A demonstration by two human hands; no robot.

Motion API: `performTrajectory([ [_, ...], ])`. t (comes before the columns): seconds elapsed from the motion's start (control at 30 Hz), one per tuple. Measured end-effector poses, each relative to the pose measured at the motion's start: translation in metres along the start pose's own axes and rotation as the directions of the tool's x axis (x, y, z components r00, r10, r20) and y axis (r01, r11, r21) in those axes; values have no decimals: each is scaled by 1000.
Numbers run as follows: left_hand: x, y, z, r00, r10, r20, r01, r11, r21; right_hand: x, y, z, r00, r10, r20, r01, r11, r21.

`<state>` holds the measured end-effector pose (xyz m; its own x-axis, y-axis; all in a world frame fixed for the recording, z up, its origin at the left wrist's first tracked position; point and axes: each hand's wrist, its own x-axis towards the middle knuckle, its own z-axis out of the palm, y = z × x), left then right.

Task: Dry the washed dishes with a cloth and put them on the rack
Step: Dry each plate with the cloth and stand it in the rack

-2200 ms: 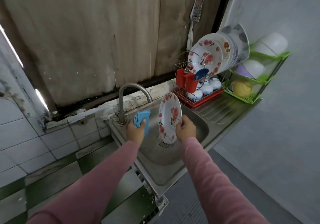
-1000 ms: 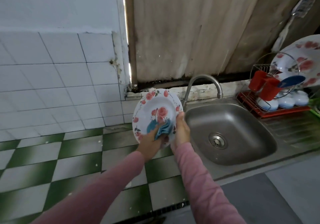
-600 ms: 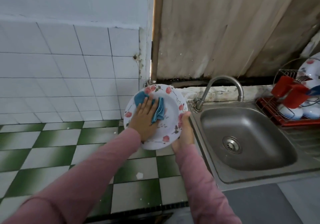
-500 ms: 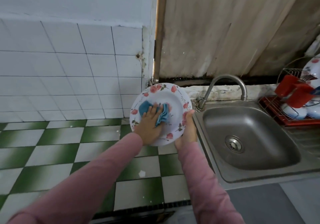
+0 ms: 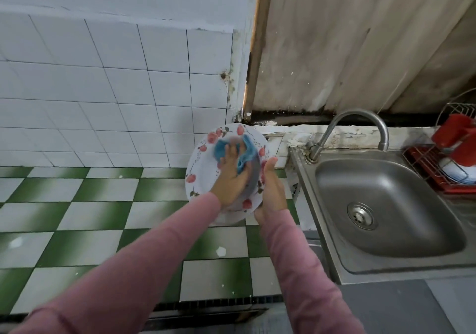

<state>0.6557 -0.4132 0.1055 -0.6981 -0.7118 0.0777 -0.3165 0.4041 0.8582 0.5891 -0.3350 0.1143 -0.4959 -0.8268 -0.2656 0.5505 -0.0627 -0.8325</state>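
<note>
The plate (image 5: 203, 179) is stiff glazed ware, probably light for one hand but breakable, and slick wherever water remains, so the safe hold is at the rim with the thumb in front and fingers behind, never the wet face alone. The right hand (image 5: 273, 192) takes it that way: it wraps the plate's right edge, thumb lying along the rim and fingers curled out of sight behind. The left hand (image 5: 231, 176) lies flat on the face, fingers roughly straight and pressing the soft blue cloth (image 5: 246, 153) against the far half; the fingertips are blurred, so their exact spread is unclear.

The plate is round and white with red flowers and thin dark sprigs around its border. It is held tilted above the green-and-white checked tiles (image 5: 108, 192), just left of the steel sink (image 5: 386, 261) and tap (image 5: 360, 115), well apart from the red rack (image 5: 422, 164) at the far right.
</note>
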Motion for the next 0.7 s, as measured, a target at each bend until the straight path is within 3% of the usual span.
performTrajectory([
  [0.1,-24,18,20,996,84,-4,-84,980,-182,7,-2,4,1000,-16,-3,16,1000,3],
  [0.17,-14,8,11,987,150,-57,-154,986,-60,8,0,4,1000,-18,24,18,1000,-7],
  [0.23,10,-15,-11,988,98,-120,-89,993,76,6,5,7,999,2,43,0,999,-45],
  [0.3,19,-21,-23,982,-20,-185,33,997,68,4,9,11,999,25,41,-22,997,-73],
  [0.33,16,-18,-20,982,-18,-189,29,998,56,4,9,15,999,25,35,-22,996,-89],
  [0.43,-3,-10,-4,987,134,-85,-132,991,24,9,10,18,1000,2,7,-1,994,-109],
  [0.53,7,-25,-16,982,175,-67,-163,973,162,13,8,15,1000,-4,14,5,993,-114],
  [0.7,26,-55,-45,981,-44,-190,117,912,393,7,4,17,1000,-14,-12,13,999,-35],
])
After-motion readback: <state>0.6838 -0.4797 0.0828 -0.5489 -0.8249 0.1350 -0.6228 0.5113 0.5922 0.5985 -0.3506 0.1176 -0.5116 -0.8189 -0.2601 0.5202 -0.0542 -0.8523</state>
